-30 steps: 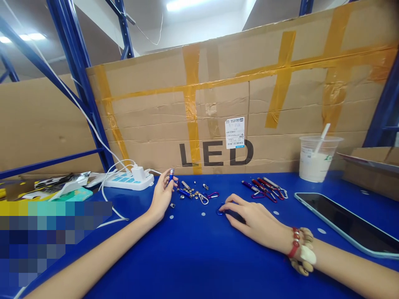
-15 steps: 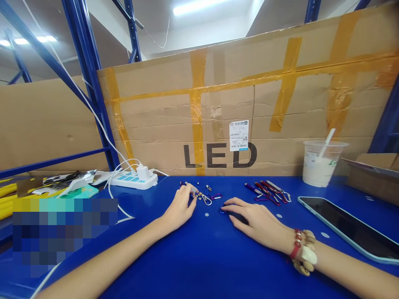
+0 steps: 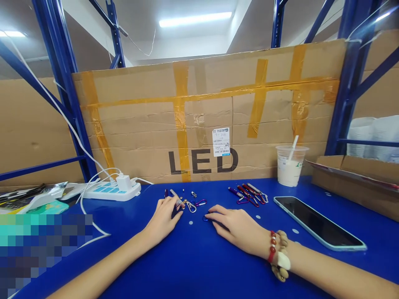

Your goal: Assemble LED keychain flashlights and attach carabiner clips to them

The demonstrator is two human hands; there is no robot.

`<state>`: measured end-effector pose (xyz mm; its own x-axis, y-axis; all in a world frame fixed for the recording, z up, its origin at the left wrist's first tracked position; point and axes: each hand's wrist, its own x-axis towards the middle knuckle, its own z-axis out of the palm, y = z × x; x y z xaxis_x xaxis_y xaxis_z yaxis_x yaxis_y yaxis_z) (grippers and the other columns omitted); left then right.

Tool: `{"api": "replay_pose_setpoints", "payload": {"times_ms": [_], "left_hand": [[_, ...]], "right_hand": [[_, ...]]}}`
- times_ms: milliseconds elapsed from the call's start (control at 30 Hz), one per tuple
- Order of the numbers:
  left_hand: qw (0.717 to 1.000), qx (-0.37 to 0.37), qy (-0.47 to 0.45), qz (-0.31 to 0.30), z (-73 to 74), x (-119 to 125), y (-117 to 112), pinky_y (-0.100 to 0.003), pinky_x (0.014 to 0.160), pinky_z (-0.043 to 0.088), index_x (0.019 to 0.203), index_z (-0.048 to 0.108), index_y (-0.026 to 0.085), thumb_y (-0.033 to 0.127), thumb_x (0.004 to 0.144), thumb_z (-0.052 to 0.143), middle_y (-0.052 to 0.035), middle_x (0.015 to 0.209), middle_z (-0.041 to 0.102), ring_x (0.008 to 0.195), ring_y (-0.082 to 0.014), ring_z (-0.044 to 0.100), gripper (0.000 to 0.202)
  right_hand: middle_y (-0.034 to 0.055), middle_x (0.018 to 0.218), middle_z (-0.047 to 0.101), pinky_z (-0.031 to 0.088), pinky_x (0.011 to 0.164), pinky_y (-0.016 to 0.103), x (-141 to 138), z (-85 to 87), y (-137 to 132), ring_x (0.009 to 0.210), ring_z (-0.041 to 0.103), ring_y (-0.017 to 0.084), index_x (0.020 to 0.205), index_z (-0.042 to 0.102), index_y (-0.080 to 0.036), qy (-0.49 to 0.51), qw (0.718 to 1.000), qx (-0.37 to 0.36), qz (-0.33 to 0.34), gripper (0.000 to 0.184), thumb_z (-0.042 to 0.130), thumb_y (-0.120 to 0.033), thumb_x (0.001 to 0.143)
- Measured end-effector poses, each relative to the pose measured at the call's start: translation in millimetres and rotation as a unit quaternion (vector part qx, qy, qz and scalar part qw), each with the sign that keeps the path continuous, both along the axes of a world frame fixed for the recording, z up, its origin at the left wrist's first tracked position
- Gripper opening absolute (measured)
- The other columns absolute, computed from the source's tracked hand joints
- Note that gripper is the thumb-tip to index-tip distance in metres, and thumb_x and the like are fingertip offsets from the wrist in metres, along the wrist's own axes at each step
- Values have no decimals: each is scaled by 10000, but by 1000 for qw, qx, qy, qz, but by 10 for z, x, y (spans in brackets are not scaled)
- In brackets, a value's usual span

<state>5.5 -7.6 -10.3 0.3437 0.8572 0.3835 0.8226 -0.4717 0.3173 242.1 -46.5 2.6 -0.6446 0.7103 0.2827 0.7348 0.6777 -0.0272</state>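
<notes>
My left hand (image 3: 162, 220) lies on the blue table (image 3: 193, 265) with its fingers curled together at the edge of a small pile of keychain flashlight parts (image 3: 189, 203): silver pieces, clips and a purple carabiner. What sits under its fingertips is hidden. My right hand (image 3: 235, 226) rests flat, fingers stretched out, its index fingertip at a blue carabiner (image 3: 205, 218). A beaded bracelet is on that wrist. A bunch of red and blue keychain flashlights (image 3: 249, 193) lies beyond the right hand.
A dark phone (image 3: 318, 222) lies at the right. A plastic cup with a straw (image 3: 289, 166) stands at the back, beside an open cardboard box (image 3: 352, 174). A white power strip (image 3: 112, 191) with cables sits at the left. A taped "LED" carton (image 3: 202, 124) walls the back.
My left hand, which held a blue flashlight upright, came down to the right into the pile of parts. The right hand stayed on the table. The view swung a little.
</notes>
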Motion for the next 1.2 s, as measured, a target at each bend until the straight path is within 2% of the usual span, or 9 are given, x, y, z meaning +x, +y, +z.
{"api": "replay_pose_setpoints", "payload": {"times_ms": [200,433,667,800,933,1200], "left_hand": [[1000,5,11,-1,47,0,-10,-386,869,325,853,532,195,204,825,464,-18,867,582,852,-186,499,73],[999,26,24,-17,38,10,-32,-347,794,356,795,516,201,244,803,502,-20,805,539,805,-192,461,46],[992,93,63,-48,11,14,-48,-349,768,337,800,435,200,199,821,421,-37,807,563,771,-203,473,26],[997,61,50,-21,7,27,-61,-346,770,338,768,423,199,187,804,453,-33,820,576,775,-204,481,48],[999,19,19,-21,2,44,-67,-341,780,337,766,423,194,181,811,456,-10,821,587,767,-183,491,57],[999,38,-11,-28,-1,57,-81,-329,762,347,756,433,200,204,778,506,-2,809,561,768,-182,474,76]], "right_hand": [[33,1178,564,490,717,293,-9,-6,-22,907,622,185,1185,540,-237,13,1000,2,3,352,327,-225,905],[12,1108,605,466,727,277,-17,17,-61,897,620,169,1151,554,-259,87,996,-22,-6,330,375,-234,875],[-25,1012,635,425,615,224,-21,9,-47,761,611,129,1046,603,-267,135,990,-39,-30,284,475,-216,798],[-34,963,640,400,577,208,-14,-4,-41,744,598,124,998,616,-267,151,987,-41,-29,269,483,-191,776],[-31,945,645,379,546,195,-20,-7,-28,761,592,129,967,624,-264,170,984,-46,-26,265,493,-171,757],[-40,892,658,368,532,195,-29,-7,-20,671,585,107,919,638,-260,170,984,-52,-21,247,476,-166,758]]}}
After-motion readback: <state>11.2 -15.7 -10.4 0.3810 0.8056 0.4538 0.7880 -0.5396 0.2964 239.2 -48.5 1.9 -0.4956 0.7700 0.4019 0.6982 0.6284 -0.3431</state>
